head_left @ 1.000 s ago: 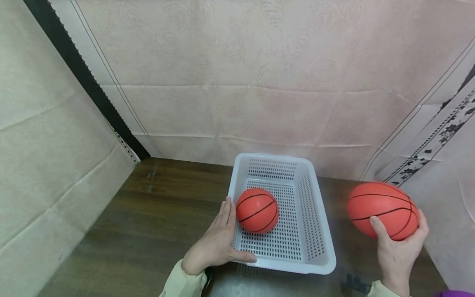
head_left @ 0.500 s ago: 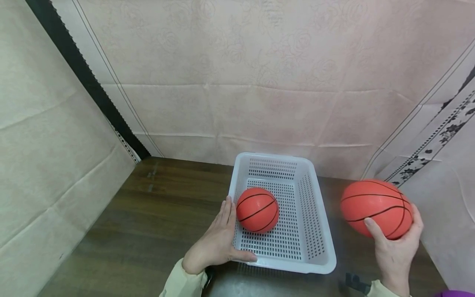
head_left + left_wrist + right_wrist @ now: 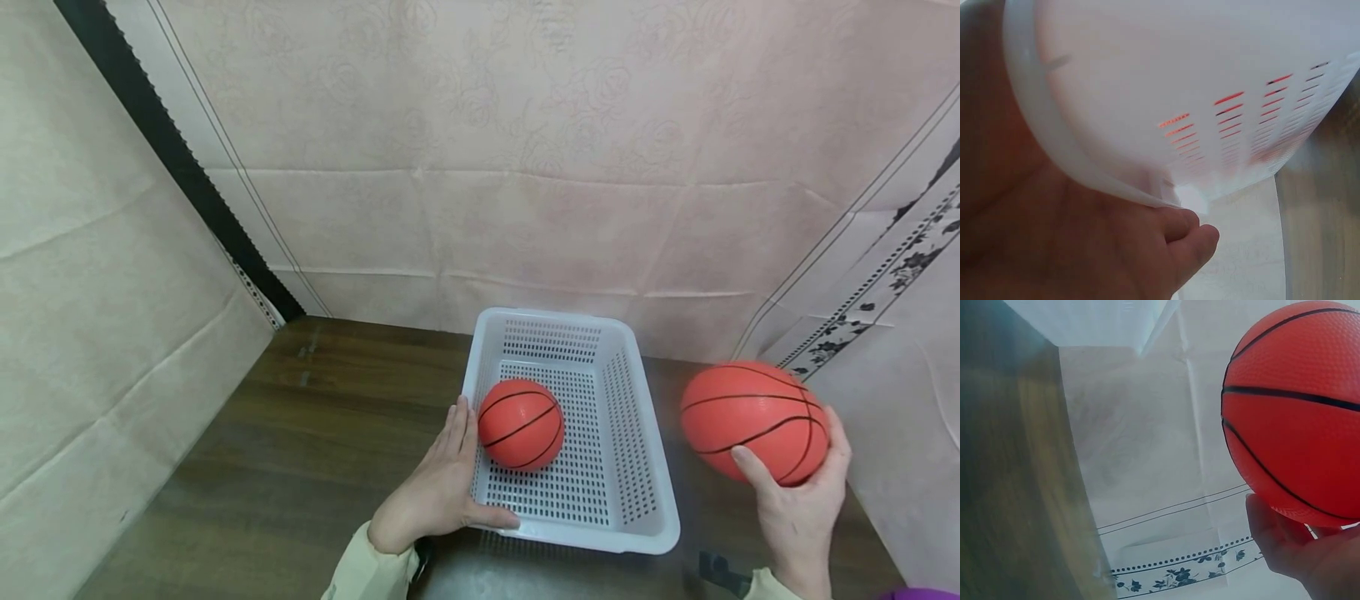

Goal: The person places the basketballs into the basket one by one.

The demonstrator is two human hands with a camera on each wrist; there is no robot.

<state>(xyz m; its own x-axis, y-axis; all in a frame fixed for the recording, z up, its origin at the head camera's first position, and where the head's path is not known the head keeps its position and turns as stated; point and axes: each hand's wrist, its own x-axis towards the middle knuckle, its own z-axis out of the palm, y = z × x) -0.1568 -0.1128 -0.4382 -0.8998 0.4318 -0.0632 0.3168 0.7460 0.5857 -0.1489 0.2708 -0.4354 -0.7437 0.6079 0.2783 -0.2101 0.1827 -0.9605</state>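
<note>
while amid pale creased sheeting [image 3: 525, 237], a brown table [image 3: 337, 417], right grip [image 3: 804, 504] around one ball [image 3: 753, 417], left grip [image 3: 435, 493] straight-fingered against basket [image 3: 585, 538]

- A brown table [image 3: 315, 467] is seen, its top marked with a wood grain running from side to side.
- A white basket [image 3: 583, 433] is set directly on the table, upright and a little right of the middle.
- Its walls and floor are pierced with rows of slots.
- Part of the table's back edge is hidden by the basket.
- Small pale marks [image 3: 304, 379] are seen on the table near the far left corner.
</note>
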